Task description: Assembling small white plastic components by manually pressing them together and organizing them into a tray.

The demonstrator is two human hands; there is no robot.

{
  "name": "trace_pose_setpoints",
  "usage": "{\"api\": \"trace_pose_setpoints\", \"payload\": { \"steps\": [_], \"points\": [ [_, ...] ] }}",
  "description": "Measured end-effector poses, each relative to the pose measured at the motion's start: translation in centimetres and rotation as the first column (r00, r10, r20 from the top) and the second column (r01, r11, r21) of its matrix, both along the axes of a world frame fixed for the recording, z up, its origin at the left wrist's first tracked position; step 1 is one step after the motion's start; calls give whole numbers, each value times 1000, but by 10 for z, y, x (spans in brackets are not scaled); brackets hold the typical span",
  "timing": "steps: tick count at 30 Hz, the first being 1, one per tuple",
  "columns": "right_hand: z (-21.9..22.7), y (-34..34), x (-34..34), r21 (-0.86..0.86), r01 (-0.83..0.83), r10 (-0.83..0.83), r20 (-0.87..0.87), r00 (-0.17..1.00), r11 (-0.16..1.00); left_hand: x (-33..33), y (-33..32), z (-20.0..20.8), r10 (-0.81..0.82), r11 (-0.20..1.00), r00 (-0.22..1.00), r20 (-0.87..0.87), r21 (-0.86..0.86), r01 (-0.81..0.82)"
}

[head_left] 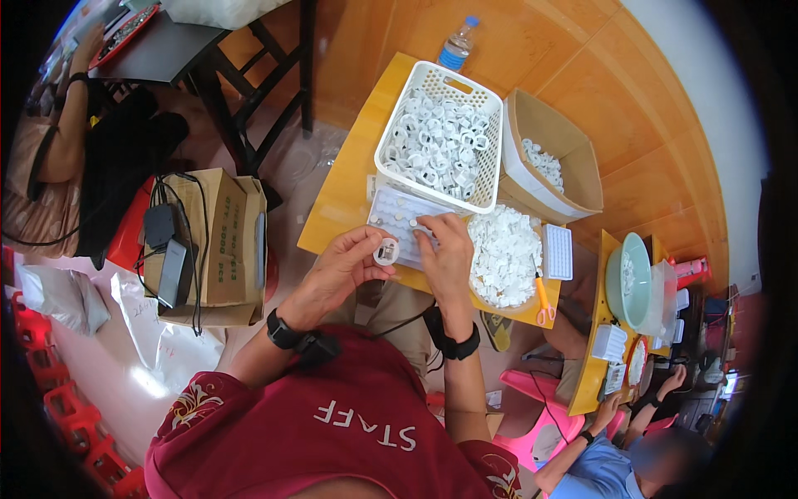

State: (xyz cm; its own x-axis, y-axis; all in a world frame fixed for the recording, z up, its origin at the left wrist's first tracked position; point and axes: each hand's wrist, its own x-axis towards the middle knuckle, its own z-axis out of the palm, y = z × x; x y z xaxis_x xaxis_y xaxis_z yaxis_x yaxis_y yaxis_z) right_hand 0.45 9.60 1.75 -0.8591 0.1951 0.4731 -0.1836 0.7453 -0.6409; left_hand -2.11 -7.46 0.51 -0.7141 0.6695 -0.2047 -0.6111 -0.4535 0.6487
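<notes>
My left hand [341, 268] pinches a small white ring-shaped plastic piece [386, 250] just in front of a pale grid tray [391, 218] on the yellow table [341, 200]. My right hand [446, 254] rests on the tray's near right part, fingers bent down onto it; whether it holds a piece is hidden. A round pile of small white parts [503, 254] lies right beside my right hand. Behind the tray stands a white basket [440, 137] full of the same ring pieces.
A cardboard box [553, 158] with a few white parts stands right of the basket, a water bottle [457, 43] behind it. Orange-handled scissors [542, 301] and a small grid tray [558, 251] lie at the table's right. Another box [220, 249] with black adapters stands left. Other people sit left and lower right.
</notes>
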Motion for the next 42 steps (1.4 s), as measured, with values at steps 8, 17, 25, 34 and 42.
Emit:
{"api": "trace_pose_setpoints", "payload": {
  "steps": [8, 17, 25, 34, 42],
  "points": [
    [-14, -4, -15, 5, 27, -28, 200, 979, 1000, -2, -5, -4, 12, 1000, 1000, 24, 24, -13],
    [-7, -9, -19, -74, 37, -19, 237, 971, 997, -1, -5, -4, 19, 1000, 1000, 25, 13, -19],
    [-12, -5, -17, -18, -1, 5, 182, 983, 1000, 0, -2, -1, -2, 1000, 1000, 13, -7, 2],
    [21, -28, 22, -159, -126, 117, -65, 991, 979, 0, 2, -6, -13, 1000, 1000, 0, 11, 13],
    [10, -30, 30, 17, -134, 135, -181, 974, 991, 3, 8, -9, 4, 997, 999, -45, -78, -7]
  ]
}}
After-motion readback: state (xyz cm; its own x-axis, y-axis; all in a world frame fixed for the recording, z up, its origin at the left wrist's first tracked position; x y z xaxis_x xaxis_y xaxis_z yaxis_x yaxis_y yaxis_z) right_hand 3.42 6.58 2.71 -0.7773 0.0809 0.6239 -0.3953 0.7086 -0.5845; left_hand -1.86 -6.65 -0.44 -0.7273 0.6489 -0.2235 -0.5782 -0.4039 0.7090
